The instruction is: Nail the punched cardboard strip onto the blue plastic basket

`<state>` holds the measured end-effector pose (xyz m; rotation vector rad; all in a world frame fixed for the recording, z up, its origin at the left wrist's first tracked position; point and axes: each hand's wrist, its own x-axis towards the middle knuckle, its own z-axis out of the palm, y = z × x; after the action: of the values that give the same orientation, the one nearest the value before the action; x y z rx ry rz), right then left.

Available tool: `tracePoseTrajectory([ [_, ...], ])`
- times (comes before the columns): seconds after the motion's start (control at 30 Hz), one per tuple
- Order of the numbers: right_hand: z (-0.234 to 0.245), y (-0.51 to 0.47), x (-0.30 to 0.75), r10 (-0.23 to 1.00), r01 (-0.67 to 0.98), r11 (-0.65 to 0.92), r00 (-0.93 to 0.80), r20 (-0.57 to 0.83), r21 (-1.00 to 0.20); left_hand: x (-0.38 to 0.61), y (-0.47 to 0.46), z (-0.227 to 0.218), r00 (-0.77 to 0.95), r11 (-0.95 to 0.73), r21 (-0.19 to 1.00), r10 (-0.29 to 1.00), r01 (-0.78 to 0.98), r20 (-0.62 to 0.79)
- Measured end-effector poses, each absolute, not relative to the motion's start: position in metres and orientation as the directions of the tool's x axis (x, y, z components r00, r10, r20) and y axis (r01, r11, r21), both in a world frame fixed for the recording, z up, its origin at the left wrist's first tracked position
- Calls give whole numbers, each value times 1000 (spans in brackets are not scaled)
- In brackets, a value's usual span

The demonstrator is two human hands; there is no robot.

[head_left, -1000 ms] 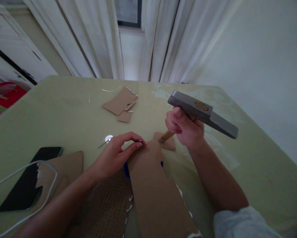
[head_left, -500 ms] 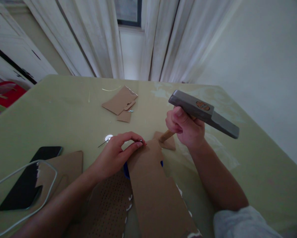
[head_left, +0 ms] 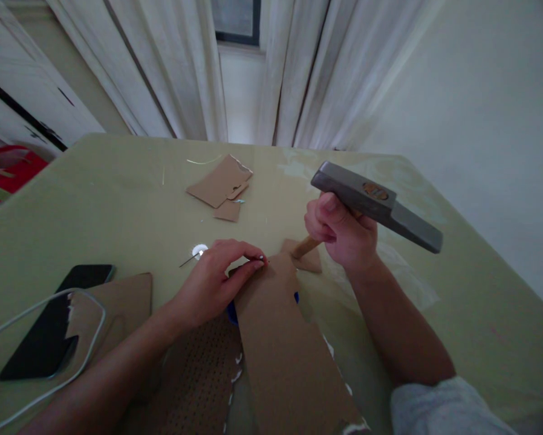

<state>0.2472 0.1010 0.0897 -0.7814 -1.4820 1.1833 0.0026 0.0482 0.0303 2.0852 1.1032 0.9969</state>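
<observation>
Our right hand [head_left: 341, 232] is fisted round the hammer [head_left: 375, 204] handle, wrist cocked, head raised above the table [head_left: 117, 199]. Our left hand [head_left: 210, 278] lies low, thumb and index pinched on a small nail [head_left: 262, 258] at the far edge of the cardboard strip [head_left: 280, 338]. Open air between hammer and nail. Scraps [head_left: 219, 184] lie further back, phone [head_left: 49, 326] well left.
</observation>
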Motion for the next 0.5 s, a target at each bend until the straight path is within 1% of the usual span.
tracePoseTrajectory([
  [0.1, 90, 101, 246, 903, -185, 341, -209, 376, -922, 3, 49, 29, 389, -522, 736, 844, 431, 370],
  [0.37, 91, 105, 243, 894, -244, 342, -215, 394, -907, 4, 47, 29, 382, -525, 729, 844, 439, 378],
  [0.5, 93, 105, 243, 907, -229, 333, -188, 378, -914, 4, 47, 29, 373, -493, 749, 861, 443, 346],
])
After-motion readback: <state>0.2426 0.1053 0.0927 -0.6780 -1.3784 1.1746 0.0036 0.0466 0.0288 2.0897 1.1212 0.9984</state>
